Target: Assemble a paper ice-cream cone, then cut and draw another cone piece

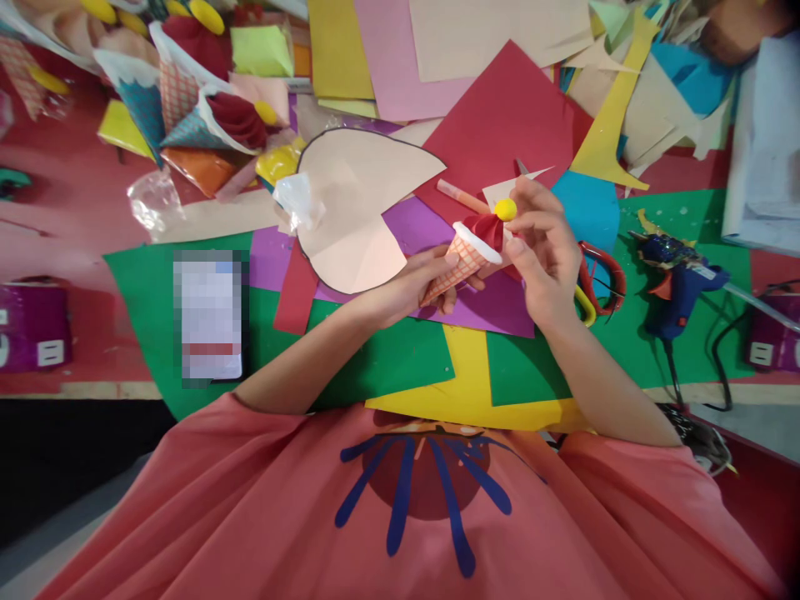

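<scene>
A small craft ice cream cone (461, 265) is tilted between my hands, with an orange-checked cone, a white rim, a red swirled top and a yellow ball (506, 209) at its tip. My left hand (432, 282) wraps round the checked cone from the left. On the other side, my right hand (548, 254) has thumb and fingers closed at the red top beside the yellow ball. A large cream paper shape with a dark outline (350, 208) lies just left of the cone. Behind my right hand lie scissors with red and yellow handles (603, 279).
Finished cones (216, 121) are piled at the back left. A blue hot glue gun (681, 292) stands at the right with its cord hanging over the edge. A phone (211, 317) lies at the left. Coloured sheets, including a red one (500, 108), and paper scraps cover the table.
</scene>
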The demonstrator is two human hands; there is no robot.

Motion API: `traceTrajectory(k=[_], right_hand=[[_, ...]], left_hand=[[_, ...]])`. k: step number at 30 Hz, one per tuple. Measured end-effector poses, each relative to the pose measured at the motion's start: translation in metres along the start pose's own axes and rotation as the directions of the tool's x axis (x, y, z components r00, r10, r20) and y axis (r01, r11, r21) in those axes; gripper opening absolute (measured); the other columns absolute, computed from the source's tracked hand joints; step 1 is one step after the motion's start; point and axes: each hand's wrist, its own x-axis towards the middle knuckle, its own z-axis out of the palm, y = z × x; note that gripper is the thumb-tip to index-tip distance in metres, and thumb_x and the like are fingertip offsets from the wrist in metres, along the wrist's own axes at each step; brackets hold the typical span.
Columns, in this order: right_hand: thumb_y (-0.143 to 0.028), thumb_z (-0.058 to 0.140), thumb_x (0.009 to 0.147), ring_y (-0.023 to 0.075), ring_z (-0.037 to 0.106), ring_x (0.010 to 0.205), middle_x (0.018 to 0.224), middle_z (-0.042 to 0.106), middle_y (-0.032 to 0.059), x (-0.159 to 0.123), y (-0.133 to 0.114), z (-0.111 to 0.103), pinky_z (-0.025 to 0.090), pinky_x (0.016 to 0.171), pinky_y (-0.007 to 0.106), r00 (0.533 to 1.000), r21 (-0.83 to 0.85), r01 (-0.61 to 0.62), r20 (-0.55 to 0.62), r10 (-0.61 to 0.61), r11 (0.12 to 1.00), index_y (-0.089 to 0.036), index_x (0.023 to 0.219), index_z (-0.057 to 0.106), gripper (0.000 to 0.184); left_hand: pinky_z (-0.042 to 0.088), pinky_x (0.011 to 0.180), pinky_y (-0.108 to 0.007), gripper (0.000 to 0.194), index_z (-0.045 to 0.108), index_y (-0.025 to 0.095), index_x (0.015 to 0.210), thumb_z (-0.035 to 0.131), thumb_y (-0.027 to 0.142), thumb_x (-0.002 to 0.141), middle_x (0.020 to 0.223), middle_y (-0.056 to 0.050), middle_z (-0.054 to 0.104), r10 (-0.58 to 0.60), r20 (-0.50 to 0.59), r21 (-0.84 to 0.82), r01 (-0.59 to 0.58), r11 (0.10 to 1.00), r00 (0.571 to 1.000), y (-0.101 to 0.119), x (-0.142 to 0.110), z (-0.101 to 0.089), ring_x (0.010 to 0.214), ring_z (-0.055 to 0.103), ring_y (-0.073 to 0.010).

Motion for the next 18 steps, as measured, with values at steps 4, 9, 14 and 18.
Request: traceTrajectory(k=[4, 9, 14, 18], right_hand=[[-0.046, 0.059, 0.086, 0.0242, 0.047, 0.134, 0.125, 0.060, -0.0037, -0.0011, -0.0046, -0.0017, 0.033, 0.119, 0.046, 0.999, -0.096, -0.040, 0.027, 0.043, 0.995, -0.034, 0.088, 0.067, 0.015], [-0.046, 0.059, 0.086, 0.0235, 0.046, 0.135, 0.137, 0.054, -0.0066, 0.0010, -0.0073, -0.0028, 0.034, 0.119, 0.044, 0.996, -0.108, -0.021, 0.085, 0.030, 0.994, -0.034, 0.086, 0.067, 0.015], [-0.045, 0.062, 0.084, 0.0256, 0.046, 0.134, 0.135, 0.055, -0.0046, 0.0024, -0.0025, -0.0028, 0.035, 0.118, 0.047, 0.993, -0.077, -0.015, 0.112, 0.023, 0.997, -0.031, 0.083, 0.067, 0.015], [-0.045, 0.064, 0.083, 0.0263, 0.047, 0.134, 0.135, 0.055, -0.0046, 0.0025, 0.0004, -0.0035, 0.036, 0.117, 0.048, 0.993, -0.038, -0.042, 0.112, 0.046, 0.998, -0.029, 0.080, 0.067, 0.016]], left_hand=[[0.032, 0.038, -0.019, 0.044, 0.054, 0.014, 0.091, 0.060, 0.056, 0.082, 0.069, -0.001, 0.065, -0.014, -0.014, 0.031, 0.015, 0.999, 1.000, 0.0014, -0.0006, 0.0013, 0.043, 0.050, -0.0058], [0.031, 0.037, -0.018, 0.044, 0.051, 0.015, 0.093, 0.060, 0.056, 0.081, 0.068, 0.001, 0.064, -0.033, -0.024, 0.052, 0.034, 0.998, 0.999, 0.0019, -0.0007, 0.0010, 0.042, 0.049, -0.0050], [0.029, 0.037, -0.019, 0.043, 0.052, 0.014, 0.096, 0.058, 0.055, 0.084, 0.075, 0.000, 0.066, -0.031, -0.031, 0.074, 0.033, 0.997, 0.999, -0.0006, -0.0007, -0.0007, 0.045, 0.051, -0.0046], [0.030, 0.037, -0.018, 0.046, 0.052, 0.014, 0.098, 0.060, 0.056, 0.082, 0.078, -0.002, 0.066, -0.036, -0.043, 0.075, 0.039, 0.996, 0.998, -0.0012, -0.0008, -0.0007, 0.046, 0.051, -0.0047]])
